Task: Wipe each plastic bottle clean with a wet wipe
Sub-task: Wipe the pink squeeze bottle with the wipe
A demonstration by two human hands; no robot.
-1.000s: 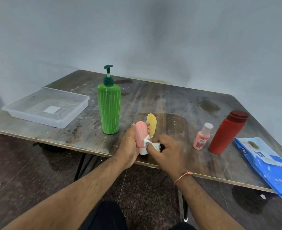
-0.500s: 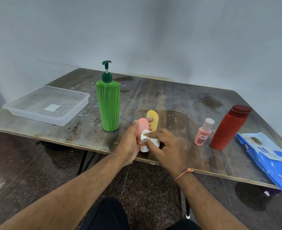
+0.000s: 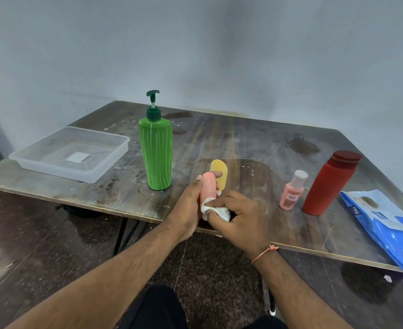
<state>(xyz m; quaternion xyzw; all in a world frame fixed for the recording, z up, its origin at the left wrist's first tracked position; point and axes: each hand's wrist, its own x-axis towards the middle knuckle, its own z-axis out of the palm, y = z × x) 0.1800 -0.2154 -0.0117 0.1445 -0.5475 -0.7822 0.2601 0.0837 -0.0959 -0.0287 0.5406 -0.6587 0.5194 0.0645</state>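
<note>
1. Head view: my left hand (image 3: 188,205) grips the pink bottle (image 3: 208,188) upright above the tabletop's (image 3: 124,186) near edge, so its side faces me.
2. My right hand (image 3: 239,216) pinches the wet wipe (image 3: 216,208) against its lower body to rub it.
3. The yellow bottle (image 3: 219,173) stands just behind; the green pump bottle (image 3: 155,153), small pink bottle (image 3: 291,193) and red bottle (image 3: 328,184) wait within reach, I judge.

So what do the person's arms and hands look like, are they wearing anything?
Both arms are bare, with no sleeves, gloves, rings or watch in view. The only thing worn is a thin orange-pink thread bracelet, knotted at the wrist of the right hand. The left hand and its wrist have nothing on them.
</note>
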